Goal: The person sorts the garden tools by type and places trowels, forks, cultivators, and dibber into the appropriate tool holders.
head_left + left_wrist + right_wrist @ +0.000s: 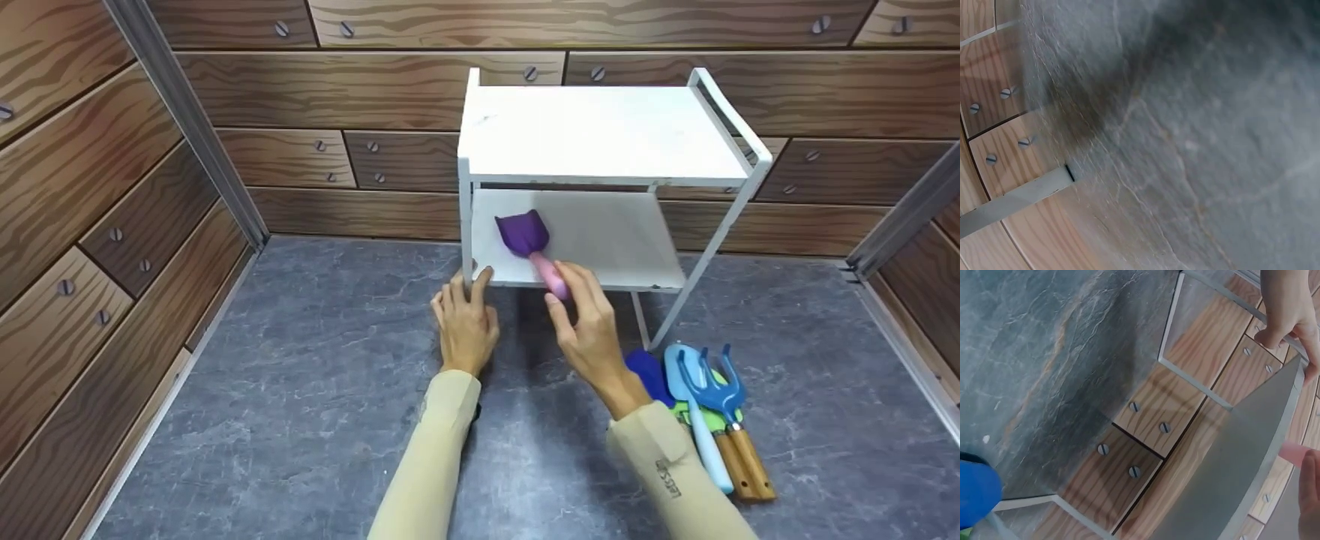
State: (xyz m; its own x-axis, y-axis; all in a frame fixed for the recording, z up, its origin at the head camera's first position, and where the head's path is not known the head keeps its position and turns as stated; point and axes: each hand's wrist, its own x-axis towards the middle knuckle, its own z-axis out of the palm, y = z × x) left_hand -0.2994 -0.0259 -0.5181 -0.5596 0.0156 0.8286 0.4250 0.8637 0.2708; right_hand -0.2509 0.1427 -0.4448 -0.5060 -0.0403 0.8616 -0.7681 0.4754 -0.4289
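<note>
A small hand trowel with a purple blade (524, 232) and a pink handle (551, 277) lies on the lower shelf (600, 232) of a white two-tier rack. My right hand (589, 326) pinches the handle's end between thumb and fingers, just over the shelf's front edge. At the rack's left front leg, my left hand (466, 326) grips the corner, with its thumb by the shelf edge. The right wrist view shows the shelf's underside (1241, 450), the pink handle (1293, 453) and part of each hand. Only blurred floor and wall appear in the left wrist view.
Right of my right forearm, several garden tools lie piled on the grey floor (337, 360): a blue hand fork (716, 391), a light blue trowel (697, 420) and a dark blue piece (649, 375). Wood-patterned walls (375, 90) enclose the back and sides. The rack's top shelf (592, 131) overhangs the lower one.
</note>
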